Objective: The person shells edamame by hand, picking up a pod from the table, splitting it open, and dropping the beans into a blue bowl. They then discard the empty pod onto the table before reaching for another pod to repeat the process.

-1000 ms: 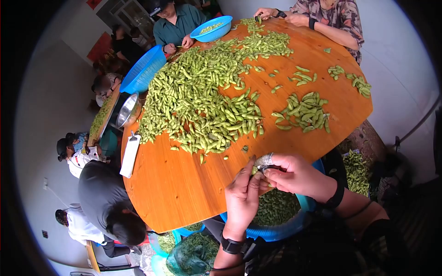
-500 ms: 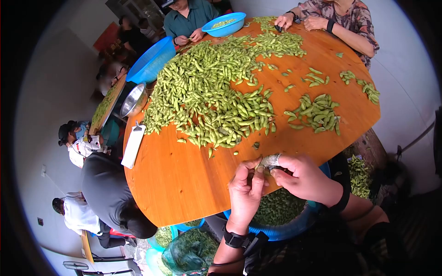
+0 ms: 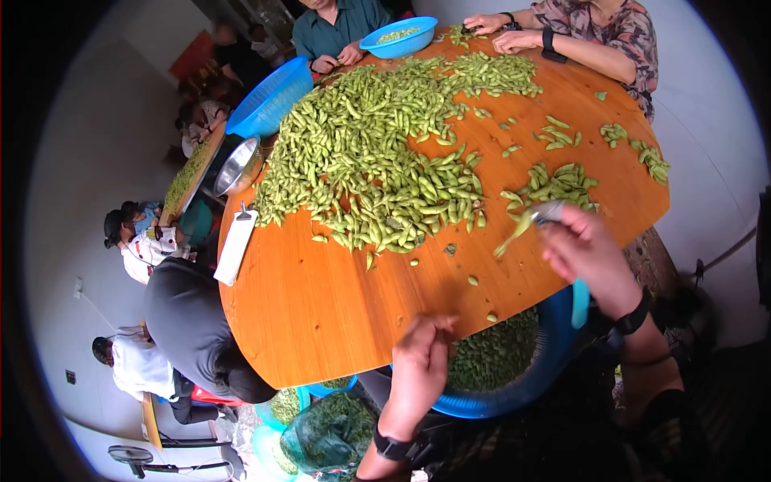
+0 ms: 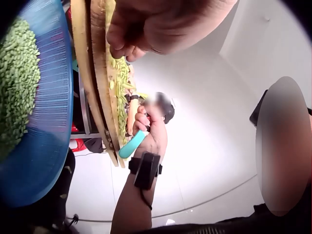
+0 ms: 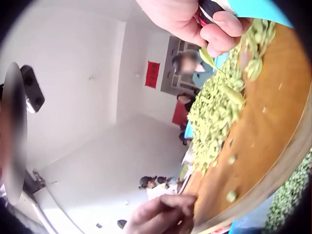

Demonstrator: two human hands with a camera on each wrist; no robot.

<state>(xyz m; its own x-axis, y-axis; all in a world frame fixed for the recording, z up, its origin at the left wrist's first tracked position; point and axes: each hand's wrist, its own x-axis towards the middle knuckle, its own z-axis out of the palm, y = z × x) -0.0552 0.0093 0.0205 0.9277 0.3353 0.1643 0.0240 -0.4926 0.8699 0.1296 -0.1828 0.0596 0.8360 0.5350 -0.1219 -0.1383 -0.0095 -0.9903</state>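
Note:
My right hand (image 3: 590, 257) is raised over the near right side of the table, with a wrapping around one fingertip. It pinches a green edamame pod (image 3: 518, 230) and also grips a tool with a teal handle (image 4: 132, 145); the tool's working end is hidden by fingers. Just beyond is a small heap of pods (image 3: 566, 183). My left hand (image 3: 423, 345) stays at the near table edge, fingers loosely curled, nothing visible in them. Loose shelled beans (image 3: 473, 280) lie on the wood between the hands. Below, a blue basket (image 3: 554, 353) contains shelled beans.
A large pod pile (image 3: 361, 153) covers the table's left and far part. Around it are a blue bowl (image 3: 399, 46), a blue basket (image 3: 269, 96), a metal bowl (image 3: 238, 166) and a white clipboard (image 3: 237, 247). Two people work across the table (image 3: 305, 321).
Both hands were together at the pod over the table edge. The right hand has since gone away to the right and forward with the pod. Loose beans now show on the near wood.

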